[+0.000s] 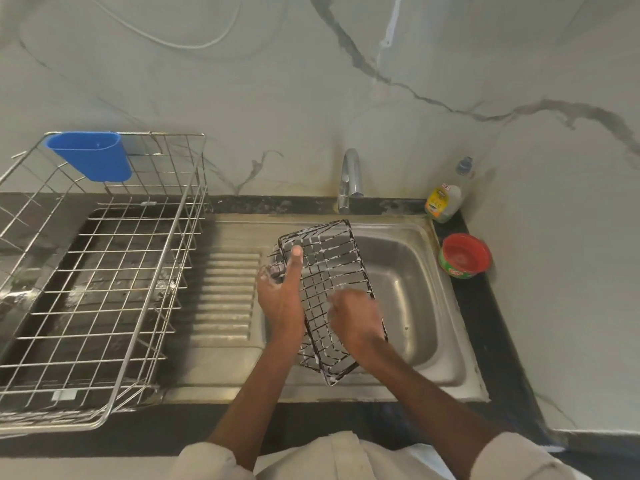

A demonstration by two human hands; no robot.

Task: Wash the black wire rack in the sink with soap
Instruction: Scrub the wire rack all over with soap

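Black wire rack point(329, 271) tilted on edge over the left side of the sink point(408, 292), long axis running from about 11 o'clock near the tap point(351, 174) down to 5 o'clock at the front rim. White suds clinging along many wires, so judged mid-scrub, soap already on.

Left hand point(282, 296) at the rack's 9 o'clock edge, thumb laid up across the top wires, fingers wrapped behind the frame: grip clamped on the rack, steadying it. Right hand point(356, 317) pressed on the mesh face at about 5 o'clock from the rack's middle, fingers curled and blurred; whether a scrubber sits inside cannot be told, nor how tightly the grip closes.

To do this step well, probably: keep the left grip firm so the slick frame cannot slide, work the right hand along each wire and into the crossings, then turn the rack to reach the underside and the lower corner resting near the rim. Soapy metal likely slippery; a loosened hold could drop it into the basin.

Farther out: ribbed drainboard point(221, 296) at 9 o'clock, steel dish basket point(97, 278) with a blue cup point(91, 155) beyond it. On the worktop point(485, 306) at 2 o'clock, a soap bottle point(446, 199) and a red-lidded tub point(465, 256).
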